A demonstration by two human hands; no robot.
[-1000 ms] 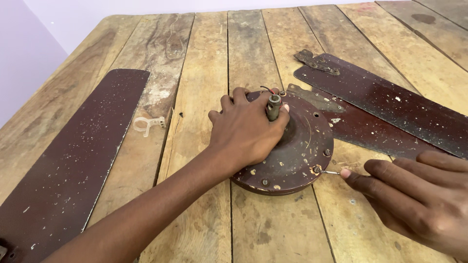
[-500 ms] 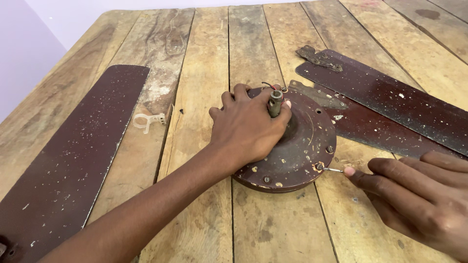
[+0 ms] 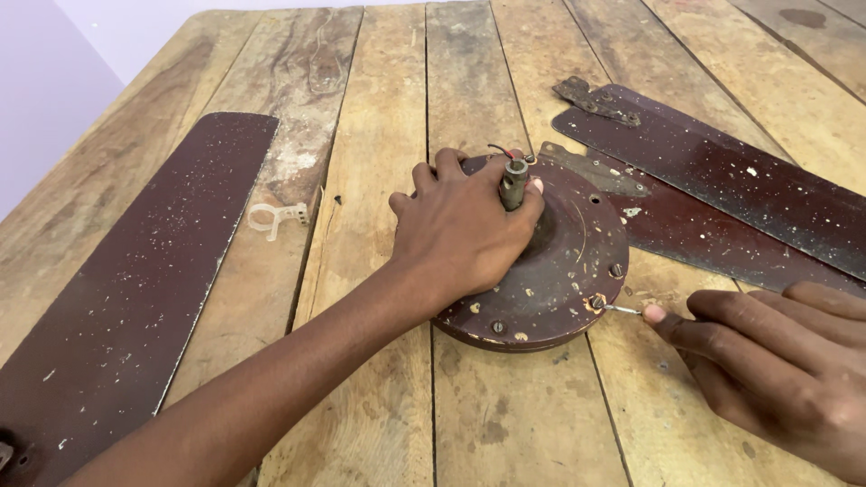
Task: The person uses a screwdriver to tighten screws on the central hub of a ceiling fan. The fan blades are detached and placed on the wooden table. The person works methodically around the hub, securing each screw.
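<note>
Pinching grip on my right hand (image 3: pixel 776 370), just near-right of the motor housing (image 3: pixel 559 271): thumb and fingers are pressed together on a thin screwdriver (image 3: pixel 622 309). Only its bright tip shows, and it meets a small screw (image 3: pixel 596 302) on the housing's near-right rim. That hand lies low over the tabletop (image 3: pixel 379 90), knuckles up, fingers pointing in at the housing.

By my reading the work in hand is that rim screw. The next move calls for the tip to sit square in the screw's head and for the housing to be kept from turning. It rests flat, towards the right side of the tabletop.

My left forearm comes in from the near-left of the housing, and my left hand (image 3: pixel 460 230) lies palm down on the housing's left half. Its fingers are curled loosely over the far-left edge. The short shaft (image 3: pixel 513 183) at the housing's centre stands between thumb and forefinger. I cannot tell whether that grip squeezes the shaft or only brackets it.

Left of the housing lies a small clear plastic clip (image 3: pixel 275 216), and further left one loose dark blade (image 3: pixel 135 289). On the far-right, two more blades (image 3: pixel 722 180) run away from the housing, one with a metal bracket (image 3: pixel 595 101) at its end.
</note>
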